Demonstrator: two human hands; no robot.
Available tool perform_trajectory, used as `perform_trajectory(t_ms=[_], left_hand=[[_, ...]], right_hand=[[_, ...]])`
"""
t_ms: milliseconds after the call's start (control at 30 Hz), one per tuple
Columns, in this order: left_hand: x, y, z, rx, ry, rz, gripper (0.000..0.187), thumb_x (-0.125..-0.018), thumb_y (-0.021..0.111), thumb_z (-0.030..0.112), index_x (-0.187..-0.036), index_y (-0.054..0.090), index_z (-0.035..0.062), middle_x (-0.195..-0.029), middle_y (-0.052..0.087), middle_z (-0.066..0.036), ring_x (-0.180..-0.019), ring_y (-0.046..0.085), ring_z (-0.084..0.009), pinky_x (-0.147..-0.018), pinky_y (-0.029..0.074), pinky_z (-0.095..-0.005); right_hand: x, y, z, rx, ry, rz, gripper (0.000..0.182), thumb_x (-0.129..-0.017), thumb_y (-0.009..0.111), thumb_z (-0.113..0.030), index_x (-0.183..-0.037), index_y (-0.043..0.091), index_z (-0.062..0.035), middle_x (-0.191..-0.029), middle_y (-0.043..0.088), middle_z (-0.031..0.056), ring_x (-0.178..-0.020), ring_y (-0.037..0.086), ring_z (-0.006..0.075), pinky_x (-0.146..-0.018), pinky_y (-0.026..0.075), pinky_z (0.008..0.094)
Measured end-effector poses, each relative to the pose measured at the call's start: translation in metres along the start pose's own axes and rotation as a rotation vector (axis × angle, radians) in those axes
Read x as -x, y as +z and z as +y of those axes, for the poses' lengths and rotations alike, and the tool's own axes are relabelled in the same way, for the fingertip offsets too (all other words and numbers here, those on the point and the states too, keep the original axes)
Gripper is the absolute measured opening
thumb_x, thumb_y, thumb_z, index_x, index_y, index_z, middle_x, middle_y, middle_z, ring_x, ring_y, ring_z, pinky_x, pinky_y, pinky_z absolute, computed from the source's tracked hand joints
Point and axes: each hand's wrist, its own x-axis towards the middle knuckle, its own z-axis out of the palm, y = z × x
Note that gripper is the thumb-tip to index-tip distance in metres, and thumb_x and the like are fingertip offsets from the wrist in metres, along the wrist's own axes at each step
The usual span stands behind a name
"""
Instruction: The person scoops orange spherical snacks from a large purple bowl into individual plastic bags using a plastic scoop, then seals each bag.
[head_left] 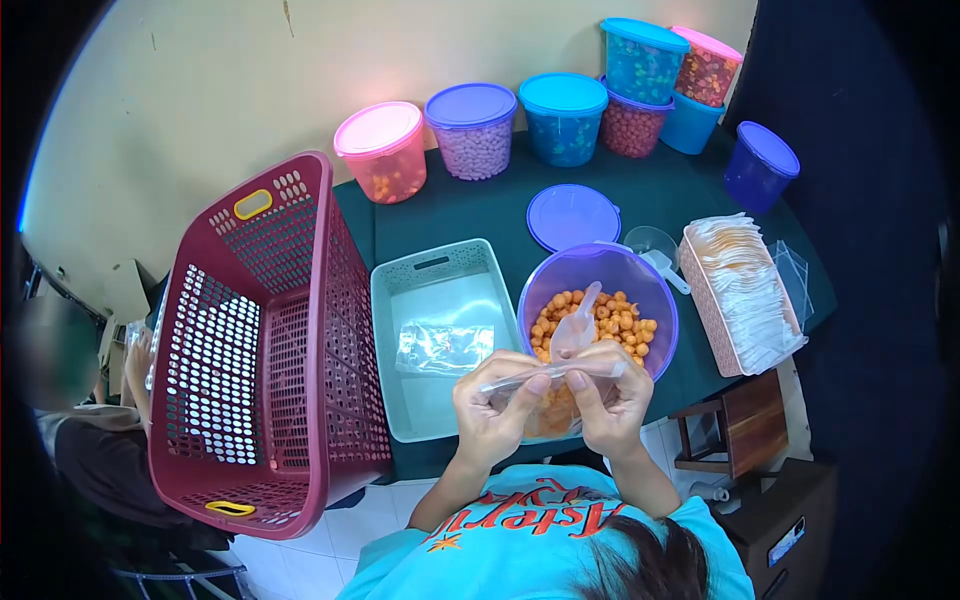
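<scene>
Table (470,212): dark green cover, set against a pale wall (230,70) w/ minor marks; white tiled floor (362,522) below. Lidded tubs (477,150) (pink, purple, blue; some stacked) line the rear. Lg. maroon basket (321,330), perforated, at L, beside a pale green tray (440,280) holding flat clear plastic (445,348). At R: pink box (708,305) crammed w/ packets (745,275); wooden stool (757,425) lower down. Another person (110,460), partly hidden, far L.

Item: clear plastic bag (550,415), orange contents showing through its lower part, upper edge drawn nearly straight. Location: btwn the hands, at the near side of an open purple tub (655,290), which contains loose orange snacks (625,325) and a translucent scoop (575,328). L hand (492,410) and R hand (608,402): thumbs and fingers pinching said upper edge, one at each side. Whether mouth is sealed: can't tell.
</scene>
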Motion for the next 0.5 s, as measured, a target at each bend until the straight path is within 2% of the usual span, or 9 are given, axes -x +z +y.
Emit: perform_trajectory(t_ms=[233,433,500], left_hand=[[-0.005,0.017,-0.005,0.243,-0.138,-0.085,0.012,-0.077,0.054,0.004,-0.085,0.057,-0.0048,-0.086,0.056,-0.013,-0.083,0.053,-0.0161,-0.075,0.041,-0.0280],[-0.007,0.039,-0.007,0.143,-0.033,-0.222,0.018,-0.075,0.054,0.004,-0.090,0.057,-0.0048,-0.092,0.056,-0.014,-0.088,0.053,-0.0182,-0.078,0.041,-0.0301],[-0.008,0.054,-0.004,0.139,-0.042,-0.198,0.017,-0.074,0.055,0.002,-0.090,0.058,-0.0046,-0.093,0.056,-0.015,-0.088,0.053,-0.0181,-0.077,0.041,-0.0298]], right_hand=[[-0.005,-0.018,0.001,-0.179,0.088,-0.031,0.012,-0.071,0.062,-0.002,-0.081,0.057,-0.0006,-0.078,0.055,0.0084,-0.073,0.053,0.0157,-0.067,0.041,0.0257],[-0.010,-0.046,0.007,-0.159,0.111,-0.059,0.021,-0.067,0.065,-0.002,-0.085,0.053,-0.0023,-0.083,0.052,0.0082,-0.078,0.051,0.0157,-0.069,0.041,0.0252],[-0.014,-0.058,0.008,-0.122,0.090,-0.089,0.021,-0.067,0.066,-0.002,-0.085,0.054,-0.0021,-0.083,0.052,0.0082,-0.078,0.051,0.0159,-0.069,0.041,0.0254]])
